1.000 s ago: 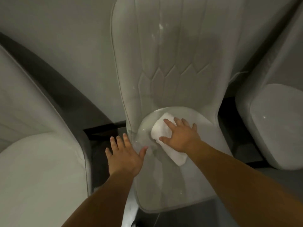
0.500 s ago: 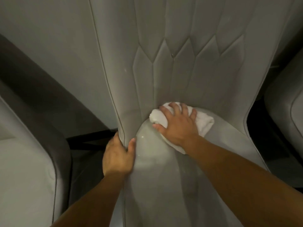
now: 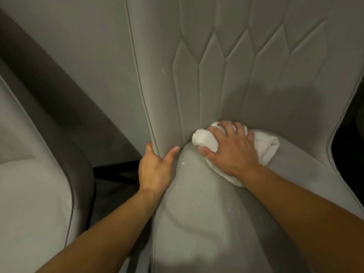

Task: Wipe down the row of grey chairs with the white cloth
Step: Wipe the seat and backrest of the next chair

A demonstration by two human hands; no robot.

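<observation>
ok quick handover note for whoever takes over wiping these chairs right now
Right hand: pressing the white cloth into the crease where the middle chair seat meets its backrest.
Left hand: gripping that chair's left edge, steadying it.
Done: cannot tell; white specks still dot the seat.
Left: rest of this seat and backrest, then the chair on the left.

A plain pale grey wall fills the upper left of the view, evenly and dimly lit. Along its foot runs a broad dark skirting band, slanting down toward the right. Below it the floor lies in deep shadow, almost black, and little of it can be made out. At the far right edge another strip of dark floor shows.
</observation>
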